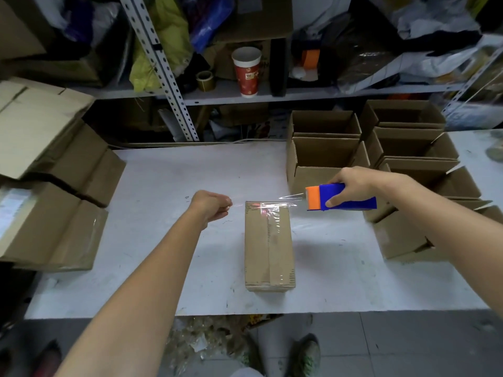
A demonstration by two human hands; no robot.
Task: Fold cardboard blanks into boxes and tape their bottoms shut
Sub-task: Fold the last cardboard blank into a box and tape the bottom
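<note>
Brown cardboard first, seen from the head camera: a closed box (268, 248) lying lengthwise in the middle of the white table (163, 186), seam side up, with a strip of tape running down its centre.

Left of the box's far end, the left hand (211, 204) raised above the table, fingers curled in, pinching the free end of the clear tape (285, 201). Right of that same far end, the right hand (351, 186) wrapped round a blue-and-orange tape dispenser (340, 197), thumb on its near face, orange end pointing toward the box.

Between the two hands — tape stretched across the far edge of the box, glinting and wrinkled over the cardboard. Hard to tell whether stuck down there or just above it.

Behind and right of the dispenser, open boxes (326, 148) in rows, mouths up, pressed against one another out toward the right table edge. On the left side of the table, larger cartons (54, 159) stacked and tilted.

Further back, a metal shelf (299, 91) with a red paper cup (247, 72) upright and a small tape roll (204, 80) just to its left — bags and cartons crammed above. Below the near table edge, plastic scraps (201, 341) on grey floor, and a shoe (307, 355) at the bottom of the view.
</note>
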